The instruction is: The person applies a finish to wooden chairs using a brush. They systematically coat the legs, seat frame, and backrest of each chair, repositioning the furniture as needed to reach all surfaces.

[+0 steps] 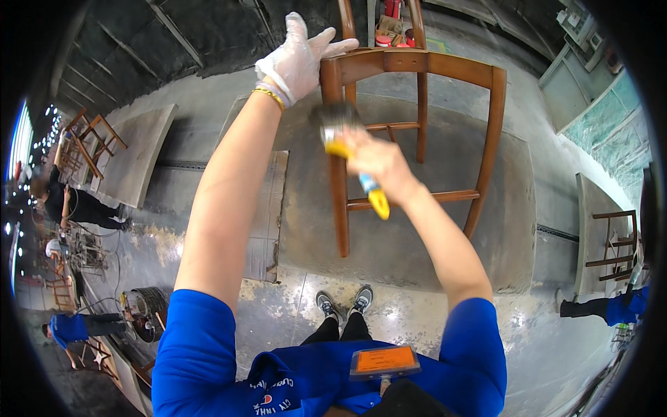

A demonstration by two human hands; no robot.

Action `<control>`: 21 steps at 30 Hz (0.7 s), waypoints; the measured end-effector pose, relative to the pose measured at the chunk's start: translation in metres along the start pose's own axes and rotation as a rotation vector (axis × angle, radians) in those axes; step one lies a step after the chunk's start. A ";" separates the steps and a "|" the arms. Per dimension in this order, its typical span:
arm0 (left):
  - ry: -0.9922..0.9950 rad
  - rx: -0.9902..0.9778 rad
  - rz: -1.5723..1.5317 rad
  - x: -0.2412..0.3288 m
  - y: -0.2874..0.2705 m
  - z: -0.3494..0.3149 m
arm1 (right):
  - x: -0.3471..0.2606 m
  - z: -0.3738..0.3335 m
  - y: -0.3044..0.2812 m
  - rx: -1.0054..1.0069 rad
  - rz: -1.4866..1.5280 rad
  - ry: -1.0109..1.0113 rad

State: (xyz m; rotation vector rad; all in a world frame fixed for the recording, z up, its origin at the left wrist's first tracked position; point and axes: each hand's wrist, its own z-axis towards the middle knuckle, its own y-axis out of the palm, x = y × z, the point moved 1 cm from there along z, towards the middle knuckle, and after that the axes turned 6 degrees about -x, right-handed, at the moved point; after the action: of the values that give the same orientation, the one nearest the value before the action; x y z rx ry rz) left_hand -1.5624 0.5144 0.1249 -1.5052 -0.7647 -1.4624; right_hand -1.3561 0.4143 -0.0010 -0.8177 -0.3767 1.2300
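The wearer's blue shirt [191, 351] carries an orange badge [384, 359] in a clear holder at the chest. The right hand [382, 165], bare, is closed around a flat paintbrush [338, 147] with a yellow and blue handle; its dark bristles are blurred and overlap the near left upright of a brown wooden chair frame [406, 62], and actual contact cannot be confirmed. The left hand [297, 66], in a translucent white glove with a yellow band at the wrist, has its fingers extended and spread at the frame's upper left corner; it is not closed around the wood, and how firmly it bears there cannot be determined. The chair frame is directly ahead of the wearer, over a broad grey worktop [410, 250]. A cardboard sheet [267, 236] lies just beside the worktop's left edge. Farther left, a second chair [95, 142] is at a grey board, with a dark-clothed person [73, 203] near it. Far right, another wooden chair [615, 240] is at a panel, near a person in a blue top [623, 307]. Beyond the frame, red containers [384, 42] are partly hidden.
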 end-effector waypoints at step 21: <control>0.053 0.031 0.131 -0.027 0.011 0.059 | -0.105 -0.137 0.065 -0.093 0.681 0.597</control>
State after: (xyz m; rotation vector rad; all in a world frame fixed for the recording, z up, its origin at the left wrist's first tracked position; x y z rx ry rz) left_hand -1.5301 0.5660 0.1014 -1.4599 -0.6422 -1.3816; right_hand -1.3434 0.2758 -0.1228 -1.4079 0.3680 1.5090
